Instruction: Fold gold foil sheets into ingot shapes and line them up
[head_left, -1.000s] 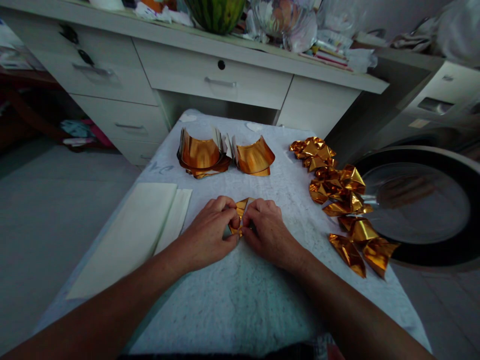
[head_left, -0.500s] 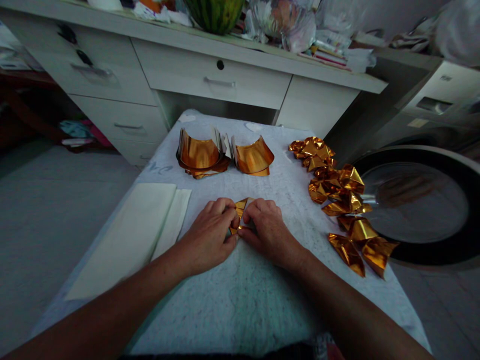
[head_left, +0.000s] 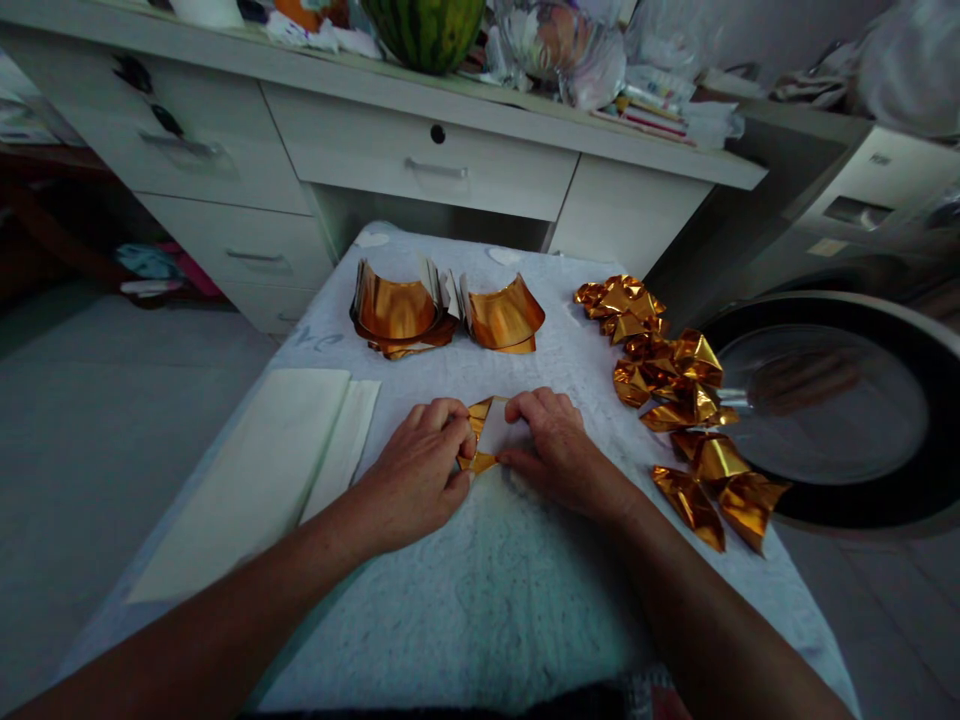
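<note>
A small sheet of gold foil paper [head_left: 496, 428], partly folded, lies between my hands on the cloth-covered table [head_left: 480, 600]; its white side faces up in the middle and gold shows along the left and lower edges. My left hand [head_left: 427, 455] is closed on its left end, thumb and fingers pinching it. On the right end, my right hand [head_left: 559, 450] grips it between thumb and curled fingers. Beyond them stand two curved stacks of gold foil sheets, the left stack [head_left: 397, 308] and the right stack [head_left: 504, 315]. Several folded gold foil pieces [head_left: 694, 455] lie along the right edge.
Folded white paper sheets [head_left: 247, 480] lie at the left of the table. Behind stands a white desk [head_left: 442, 175] with drawers, bearing a watermelon [head_left: 424, 30] and plastic bags. A front-loading washing machine [head_left: 832, 400] with a round door stands close on the right.
My right hand has shifted to the right, away from my left, so more of the paper's white side shows. My left hand stays nearly in place.
</note>
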